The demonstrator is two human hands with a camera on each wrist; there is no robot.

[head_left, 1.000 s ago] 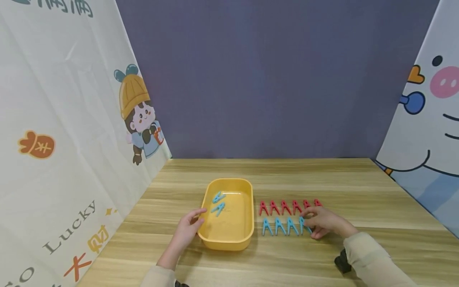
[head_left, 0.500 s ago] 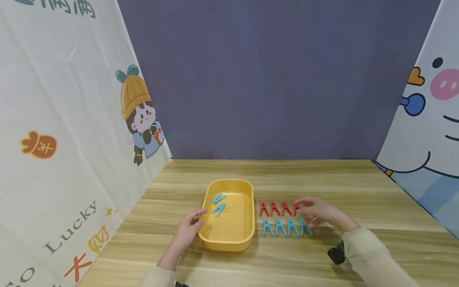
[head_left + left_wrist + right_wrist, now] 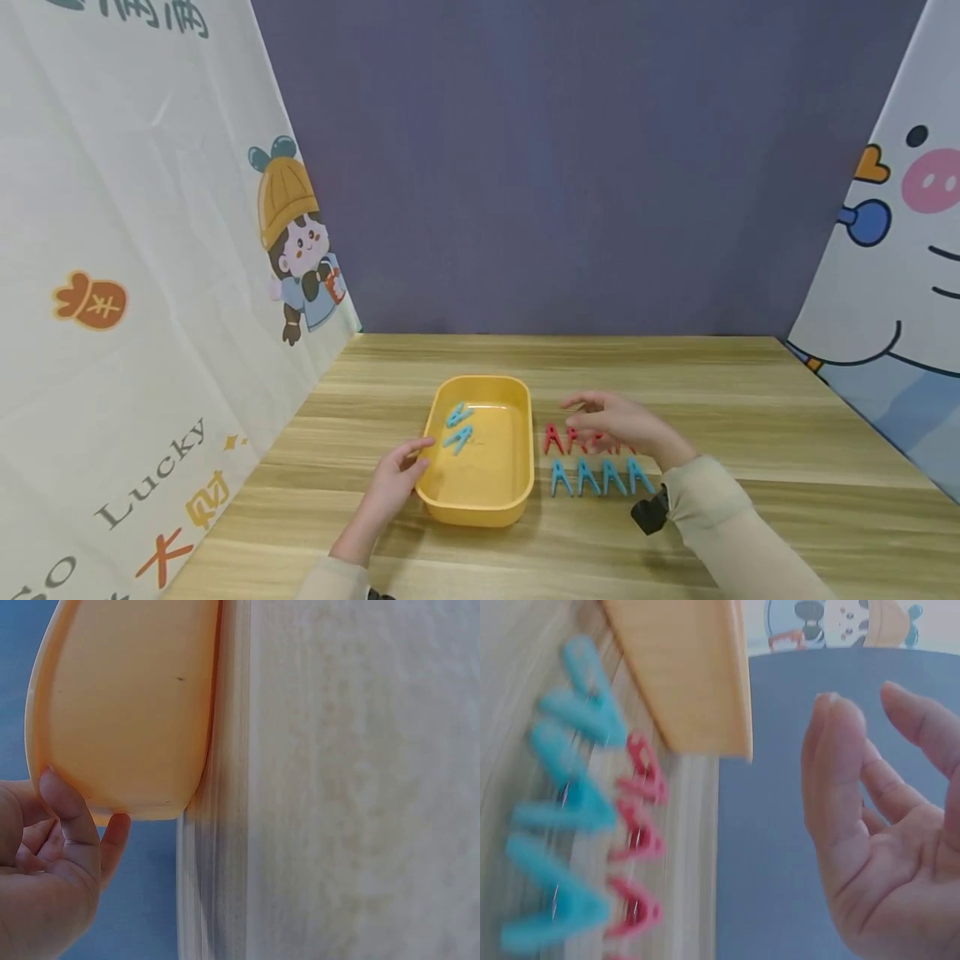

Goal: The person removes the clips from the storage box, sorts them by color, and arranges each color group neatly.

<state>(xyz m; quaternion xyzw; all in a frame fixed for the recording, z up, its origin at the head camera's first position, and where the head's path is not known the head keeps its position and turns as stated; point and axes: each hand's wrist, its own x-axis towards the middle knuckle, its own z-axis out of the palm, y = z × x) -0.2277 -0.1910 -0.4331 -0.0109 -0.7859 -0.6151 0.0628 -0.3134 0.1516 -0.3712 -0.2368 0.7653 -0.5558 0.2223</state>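
Observation:
My left hand point(image 3: 393, 475) holds the left rim of a yellow plastic bin point(image 3: 480, 518); in the left wrist view its fingers are curled at the bin's edge. Two blue clothespins point(image 3: 458, 437) lie inside the bin. My right hand point(image 3: 622, 421) hovers over a row of red clothespins point(image 3: 552, 439), covering part of it. In the right wrist view, nothing shows between the loosely bent fingers of that hand point(image 3: 885, 847). A row of blue clothespins point(image 3: 587, 477) lies nearer to me than the red ones.
The bin and clothespin rows stand on a wood-grain table point(image 3: 720, 375). A dark grey-blue panel point(image 3: 570, 167) rises behind it. Printed cloths hang at the left point(image 3: 172, 250) and right point(image 3: 892, 275) sides.
My right hand has moved left and farther from me, from the right end of the blue row to above the red row. The left hand stays at the bin.

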